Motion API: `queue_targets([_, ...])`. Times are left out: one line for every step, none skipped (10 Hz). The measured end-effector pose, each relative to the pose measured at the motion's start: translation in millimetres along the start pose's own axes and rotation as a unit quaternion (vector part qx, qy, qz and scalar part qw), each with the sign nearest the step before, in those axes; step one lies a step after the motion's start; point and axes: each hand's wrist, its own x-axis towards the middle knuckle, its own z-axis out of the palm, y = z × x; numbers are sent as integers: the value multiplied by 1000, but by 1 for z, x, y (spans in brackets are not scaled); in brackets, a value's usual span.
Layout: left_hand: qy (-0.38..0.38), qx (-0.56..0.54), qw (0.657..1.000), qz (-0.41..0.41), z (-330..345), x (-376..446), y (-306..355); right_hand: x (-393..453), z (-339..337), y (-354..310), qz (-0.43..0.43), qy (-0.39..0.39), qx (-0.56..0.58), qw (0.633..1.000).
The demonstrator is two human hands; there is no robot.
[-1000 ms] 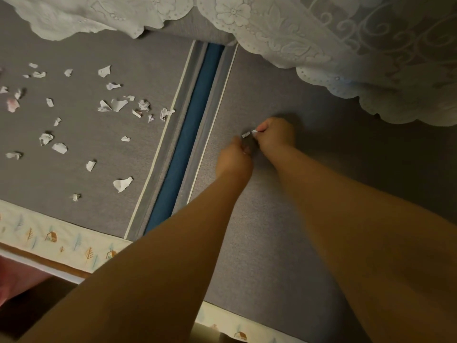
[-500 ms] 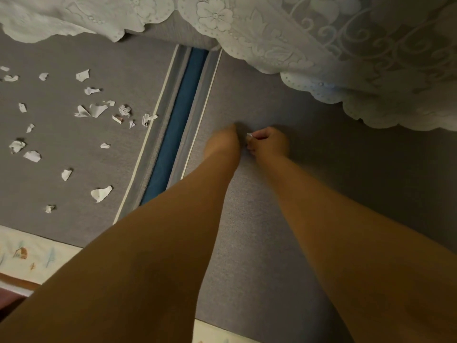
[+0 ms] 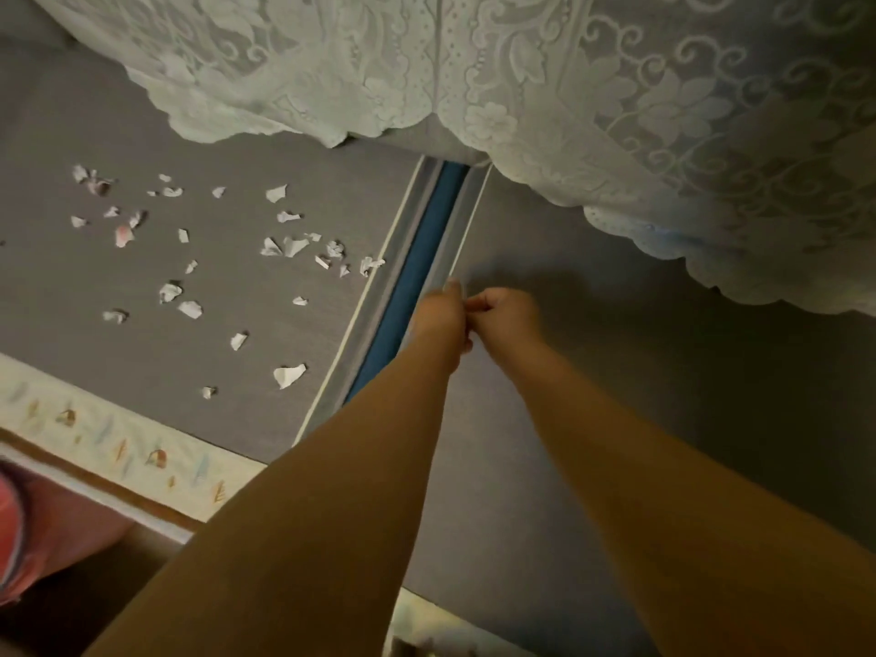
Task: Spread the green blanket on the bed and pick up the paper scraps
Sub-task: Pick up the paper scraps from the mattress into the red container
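now that the scrap seen a second ago is hidden between the left hand (image 3: 443, 320) and right hand (image 3: 505, 315), fingers curled but can't tell on what, remaining scraps (image 3: 289, 374) sit left, blanket (image 3: 616, 87) bunched at top.

The left hand (image 3: 441, 320) and right hand (image 3: 505, 315) meet, fingers curled inward; anything held between them is hidden, and both are motion-blurred. The lace blanket (image 3: 521, 87) is cut off by the top and right edges and covers the far end of the blue strip (image 3: 417, 258). The left forearm hides that strip's near end. A pink object (image 3: 19, 538) at the left edge is cropped and unidentifiable.
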Motion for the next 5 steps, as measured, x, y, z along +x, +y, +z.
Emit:
queue_targets([69,80,993,44,-28,18,7,-6,20,-26,-36,-30,-16,999])
queue_targets([99,46,994,17,-74,34,14,-15,49,-52,-37,-124,-10,992])
queue_targets([94,-102,990,-11,-124,47,23,-21,80,-68,13,-195,133,972])
queue_targets([66,-120,990,-28,-198,74,13,-19,132,-67,48,-101,233,966])
queue_targets([77,-117,989,-42,-258,93,3,-12,175,-49,64,-40,58,995])
